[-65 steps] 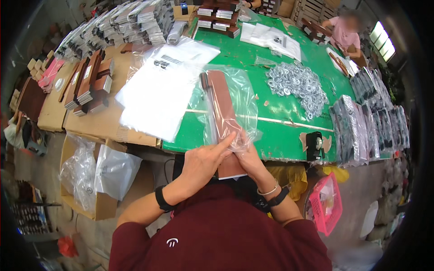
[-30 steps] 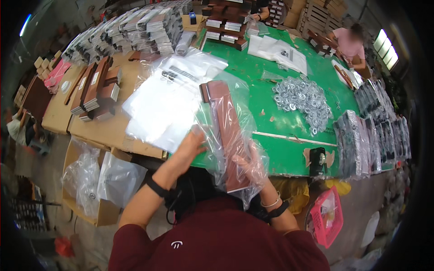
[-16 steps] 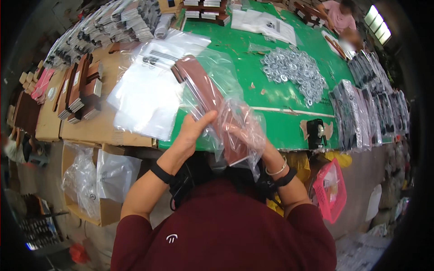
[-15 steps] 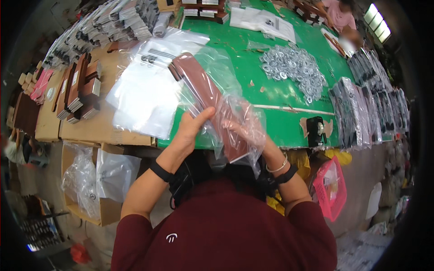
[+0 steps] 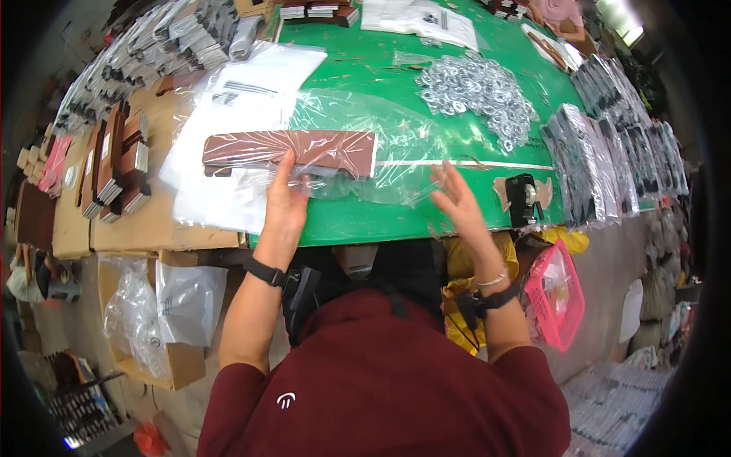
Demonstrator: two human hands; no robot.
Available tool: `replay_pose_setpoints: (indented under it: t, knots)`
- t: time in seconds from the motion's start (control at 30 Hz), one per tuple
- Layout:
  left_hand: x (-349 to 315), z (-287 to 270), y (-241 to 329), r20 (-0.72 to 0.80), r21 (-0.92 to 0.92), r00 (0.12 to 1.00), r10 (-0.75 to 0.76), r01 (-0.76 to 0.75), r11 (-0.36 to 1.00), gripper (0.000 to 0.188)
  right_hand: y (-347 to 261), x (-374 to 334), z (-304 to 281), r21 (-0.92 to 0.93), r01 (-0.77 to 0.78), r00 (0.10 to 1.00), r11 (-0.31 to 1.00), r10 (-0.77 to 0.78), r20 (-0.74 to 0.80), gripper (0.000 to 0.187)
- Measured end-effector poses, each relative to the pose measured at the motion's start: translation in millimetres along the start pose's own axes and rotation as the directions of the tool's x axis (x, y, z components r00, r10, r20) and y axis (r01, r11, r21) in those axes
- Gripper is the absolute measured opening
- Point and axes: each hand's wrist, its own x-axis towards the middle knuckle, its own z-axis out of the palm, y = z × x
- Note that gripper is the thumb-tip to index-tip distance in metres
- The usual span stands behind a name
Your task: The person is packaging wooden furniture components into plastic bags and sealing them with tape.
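A long reddish-brown slab [image 5: 335, 149] with a pale end edge lies almost level inside a clear plastic bag [image 5: 407, 145]. My left hand [image 5: 286, 202] grips it from the near side, thumb on top and fingers underneath. Past the slab's right end the bag's loose film spreads out. There my right hand [image 5: 461, 202] is beside the film's edge, thumb and fingers apart; whether a fingertip touches the film I cannot tell. Under the slab's left part are white printed plastic bags [image 5: 228, 156], spread over cardboard and the green table [image 5: 343, 221].
Clear ring-shaped pieces [image 5: 476, 95] form a heap beyond my right hand. A black tape dispenser [image 5: 524, 199] stands near the table's front edge. Brown slabs [image 5: 114, 164] are stacked left, bagged bundles [image 5: 590, 160] right. Below are an open carton [image 5: 183, 365] and a pink basket [image 5: 567, 324]. Another person [image 5: 560, 15] sits far right.
The bagged slab has swung from steeply slanted to nearly level and shifted left. My right hand has let go of its lower end and moved right. The left hand still grips it.
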Motion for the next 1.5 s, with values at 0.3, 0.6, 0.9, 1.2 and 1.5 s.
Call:
replay_pose_setpoints:
  t: [0.3,0.6,0.9,1.2,1.5]
  knots:
    - [-20.1,7.6,-16.6,-0.032,0.062,0.988,-0.149,0.151,0.987,0.035,-1.4,1.4,-9.1,0.176,0.181,0.934,0.967,-0.113,-0.340,0.024]
    - [-86.0,-37.7,82.5,0.637,0.732,0.746,0.196,-0.504,-0.458,0.074,7.3,-29.4,-13.7,-0.285,0.126,0.966,0.950,-0.182,-0.181,0.054]
    - [-42.1,-39.9,81.0,0.610,0.582,0.793,0.010,-0.439,-0.685,0.100,-42.8,9.9,-16.0,-0.099,0.201,0.960,0.975,-0.216,-0.180,0.005]
    - [3.2,-37.1,108.7,0.818,0.498,0.559,0.138,-0.566,-0.657,0.043,-89.5,61.5,-26.6,-0.162,0.239,0.929,0.957,-0.274,-0.249,0.018]
    - [-17.1,35.6,191.3,0.578,0.816,0.789,-0.210,-0.566,0.119,0.026,-156.8,117.3,-68.1,-0.293,0.241,0.959,0.925,-0.273,-0.076,0.022]
